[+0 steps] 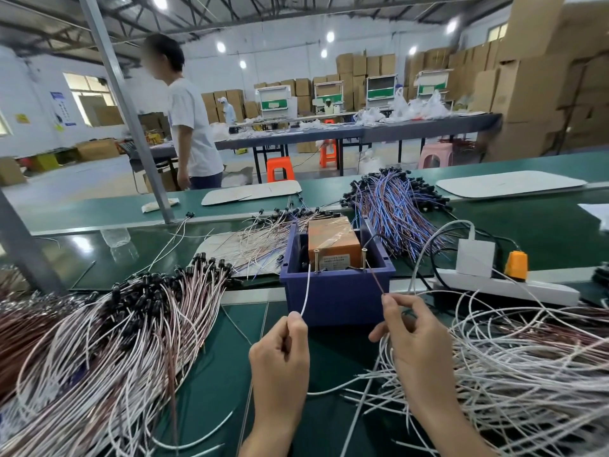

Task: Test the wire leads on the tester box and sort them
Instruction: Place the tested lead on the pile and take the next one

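The tester is an orange box (333, 240) inside a blue plastic bin (336, 291), with two upright brass screws at its front edge. My left hand (280, 357) pinches a white lead (306, 291) whose tip reaches the left screw (316, 260). A thin brown lead (375, 278) runs from my right hand (418, 341) up to the right screw (364, 257). A heap of white and brown leads (514, 364) lies at the right, under my right wrist. Another pile of leads with black ends (125, 324) covers the left side.
Blue and brown leads (395, 206) lie behind the bin, and more loose ones (257, 239) on a white sheet. A white power strip (504, 285) with a charger and an orange plug sits at right. A metal post (131, 120) rises at left. A person (191, 127) stands beyond the conveyor.
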### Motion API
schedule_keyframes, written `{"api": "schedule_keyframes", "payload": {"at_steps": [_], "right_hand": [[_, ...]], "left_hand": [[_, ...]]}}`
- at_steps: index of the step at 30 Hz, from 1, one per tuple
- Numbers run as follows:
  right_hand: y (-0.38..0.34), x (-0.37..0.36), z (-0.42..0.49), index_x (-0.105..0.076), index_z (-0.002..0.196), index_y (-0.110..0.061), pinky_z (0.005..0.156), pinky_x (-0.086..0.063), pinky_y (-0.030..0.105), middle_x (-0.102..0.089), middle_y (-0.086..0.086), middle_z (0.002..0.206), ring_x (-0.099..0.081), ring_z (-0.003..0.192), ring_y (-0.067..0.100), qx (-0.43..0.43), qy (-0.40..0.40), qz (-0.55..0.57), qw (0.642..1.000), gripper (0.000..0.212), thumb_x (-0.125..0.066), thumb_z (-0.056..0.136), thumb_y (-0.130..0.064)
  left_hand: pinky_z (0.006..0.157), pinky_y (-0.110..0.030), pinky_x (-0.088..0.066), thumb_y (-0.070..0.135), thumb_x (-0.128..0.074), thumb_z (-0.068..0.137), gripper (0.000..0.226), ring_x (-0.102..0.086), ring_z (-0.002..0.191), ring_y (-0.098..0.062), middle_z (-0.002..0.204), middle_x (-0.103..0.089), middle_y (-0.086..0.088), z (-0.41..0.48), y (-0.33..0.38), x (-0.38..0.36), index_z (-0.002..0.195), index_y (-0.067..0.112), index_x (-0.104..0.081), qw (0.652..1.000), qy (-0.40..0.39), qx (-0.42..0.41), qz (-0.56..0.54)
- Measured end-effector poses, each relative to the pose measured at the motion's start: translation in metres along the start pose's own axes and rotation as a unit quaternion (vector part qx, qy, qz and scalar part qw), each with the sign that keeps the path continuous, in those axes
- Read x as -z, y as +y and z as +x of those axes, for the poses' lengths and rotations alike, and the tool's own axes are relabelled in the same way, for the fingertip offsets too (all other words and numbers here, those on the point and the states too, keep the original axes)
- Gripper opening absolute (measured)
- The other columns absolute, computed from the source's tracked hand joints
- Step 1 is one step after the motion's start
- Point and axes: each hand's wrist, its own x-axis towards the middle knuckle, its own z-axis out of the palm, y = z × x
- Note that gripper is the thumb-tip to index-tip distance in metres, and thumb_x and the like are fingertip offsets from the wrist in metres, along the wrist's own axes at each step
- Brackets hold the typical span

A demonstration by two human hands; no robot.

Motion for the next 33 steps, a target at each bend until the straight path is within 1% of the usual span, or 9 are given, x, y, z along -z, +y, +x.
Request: {"api": "schedule_keyframes", "payload": {"at_steps": [6,9,15,18,22,26,28,30,33], "right_hand": [[-0.0008,-0.0009,-0.0002,-0.061,0.092,-0.029,0.039,-0.028,0.013,-0.071,-0.003,0.064,-0.035,0.033,0.005,0.002,-0.005,-0.017,1.000,0.017,-0.053,0.100,-0.040],[-0.0004,-0.0008,0.0003,-0.061,0.092,-0.029,0.042,-0.029,0.013,-0.071,-0.003,0.065,-0.038,0.034,0.005,0.002,-0.007,-0.028,1.000,0.018,-0.052,0.101,-0.042],[0.0002,0.0005,-0.0008,-0.063,0.093,-0.031,0.048,-0.032,0.020,-0.070,-0.004,0.064,-0.038,0.035,0.007,0.009,-0.009,-0.051,0.999,0.019,-0.050,0.101,-0.043],[-0.0005,0.0007,-0.0009,-0.063,0.094,-0.031,0.046,-0.031,0.017,-0.070,-0.004,0.065,-0.038,0.035,0.007,0.009,-0.010,-0.051,0.999,0.019,-0.050,0.101,-0.044],[-0.0016,0.0004,-0.0004,-0.063,0.095,-0.032,0.051,-0.032,0.024,-0.070,-0.003,0.066,-0.040,0.036,0.007,0.007,-0.011,-0.054,0.998,0.019,-0.050,0.101,-0.044],[-0.0008,0.0000,-0.0005,-0.063,0.094,-0.031,0.053,-0.034,0.025,-0.070,-0.004,0.065,-0.043,0.037,0.006,0.007,-0.010,-0.054,0.998,0.020,-0.050,0.101,-0.044],[0.0004,-0.0004,0.0000,-0.062,0.093,-0.031,0.054,-0.035,0.025,-0.070,-0.004,0.064,-0.046,0.038,0.005,0.007,-0.007,-0.057,0.998,0.019,-0.050,0.101,-0.043],[0.0011,-0.0005,0.0005,-0.061,0.093,-0.029,0.049,-0.035,0.017,-0.070,-0.005,0.063,-0.045,0.037,0.006,0.003,-0.006,-0.047,0.999,0.018,-0.051,0.101,-0.042],[0.0009,-0.0007,0.0003,-0.063,0.094,-0.027,0.040,-0.029,0.012,-0.070,-0.001,0.063,-0.038,0.034,0.005,-0.009,-0.010,-0.011,1.000,0.018,-0.054,0.100,-0.040]], "left_hand": [[0.046,-0.018,-0.020,0.046,-0.045,0.095,0.046,-0.022,0.048,-0.007,0.051,-0.024,0.010,0.0000,-0.0018,-0.0010,0.057,0.025,-0.029,1.000,-0.006,-0.005,0.001],[0.046,-0.017,-0.020,0.045,-0.045,0.096,0.046,-0.023,0.048,-0.007,0.051,-0.024,0.010,-0.0001,-0.0019,-0.0011,0.057,0.029,-0.028,1.000,-0.009,-0.016,0.013],[0.046,-0.017,-0.020,0.044,-0.045,0.097,0.047,-0.023,0.047,-0.007,0.050,-0.024,0.010,-0.0011,-0.0026,-0.0009,0.056,0.031,-0.028,1.000,-0.014,-0.022,0.016],[0.045,-0.018,-0.019,0.045,-0.045,0.097,0.047,-0.022,0.046,-0.007,0.050,-0.024,0.009,-0.0014,-0.0025,-0.0008,0.057,0.027,-0.028,1.000,-0.014,-0.022,0.015],[0.046,-0.017,-0.019,0.045,-0.045,0.097,0.047,-0.022,0.047,-0.007,0.050,-0.024,0.009,-0.0007,-0.0010,-0.0015,0.057,0.027,-0.027,1.000,-0.012,-0.023,0.017],[0.046,-0.017,-0.019,0.044,-0.045,0.096,0.046,-0.023,0.046,-0.007,0.050,-0.024,0.009,-0.0008,0.0017,-0.0008,0.056,0.028,-0.028,1.000,-0.014,-0.017,0.015],[0.046,-0.019,-0.019,0.044,-0.045,0.095,0.046,-0.021,0.047,-0.007,0.050,-0.023,0.009,-0.0008,0.0044,0.0000,0.056,0.028,-0.027,1.000,-0.015,-0.002,0.007],[0.046,-0.020,-0.018,0.045,-0.045,0.094,0.046,-0.018,0.049,-0.007,0.052,-0.021,0.010,0.0004,0.0070,0.0015,0.055,0.029,-0.026,0.999,-0.004,0.034,-0.015],[0.047,-0.027,-0.018,0.043,-0.045,0.099,0.048,-0.018,0.051,-0.010,0.055,-0.022,0.008,0.0058,0.0038,0.0050,0.059,0.025,-0.025,0.987,0.036,0.138,-0.078]]}}
